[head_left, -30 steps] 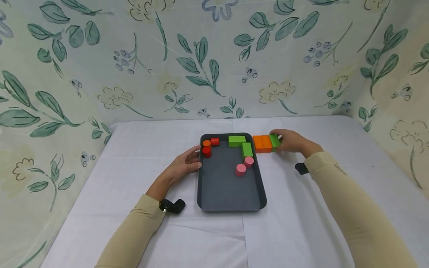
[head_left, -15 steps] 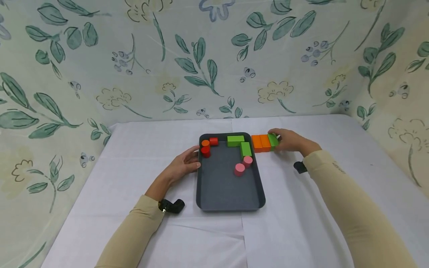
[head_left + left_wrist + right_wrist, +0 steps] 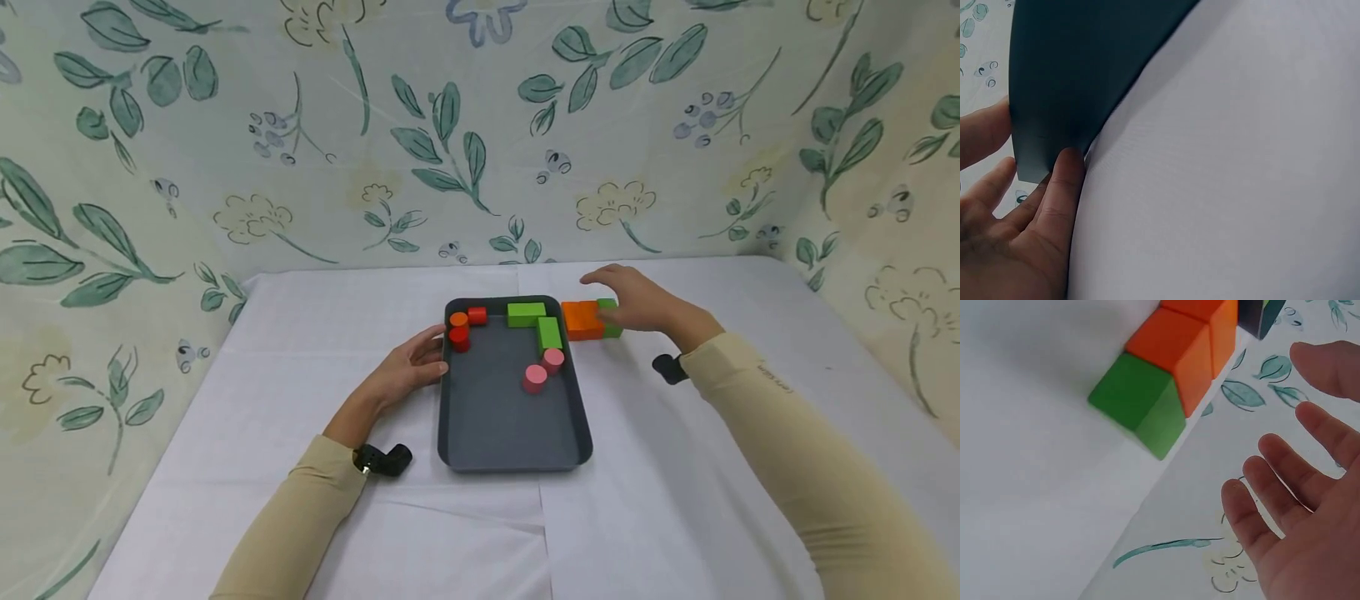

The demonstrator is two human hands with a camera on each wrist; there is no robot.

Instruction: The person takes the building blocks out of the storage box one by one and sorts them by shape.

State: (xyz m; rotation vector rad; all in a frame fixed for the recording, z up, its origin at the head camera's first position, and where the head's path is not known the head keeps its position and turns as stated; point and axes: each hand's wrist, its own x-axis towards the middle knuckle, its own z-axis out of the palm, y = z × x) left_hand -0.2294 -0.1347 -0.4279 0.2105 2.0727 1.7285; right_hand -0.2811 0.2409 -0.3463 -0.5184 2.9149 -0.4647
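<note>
A dark grey tray [image 3: 502, 433] lies on the white-covered table. My left hand [image 3: 405, 367] is at its left side, the fingertips against the outer wall, as the left wrist view [image 3: 1029, 212] also shows. Just outside the tray's far right corner, two orange blocks [image 3: 582, 320] and a green block [image 3: 612, 330] stand side by side in a row. Above this row hovers my right hand [image 3: 641, 300], fingers spread and holding nothing. In the right wrist view the hand [image 3: 1310, 500] is apart from the green block [image 3: 1132, 394] and the orange blocks [image 3: 1172, 340].
Inside the tray, red cylinders [image 3: 460, 339] and an orange cylinder [image 3: 459, 320] sit at the far left. Two green blocks [image 3: 527, 315] are at the far right, with two pink cylinders [image 3: 535, 379] nearer. A floral cloth [image 3: 337, 192] hangs behind the table.
My right hand has let go of the green block at the end of the row and lifted slightly up and away, its fingers opening. The left hand stays at the tray.
</note>
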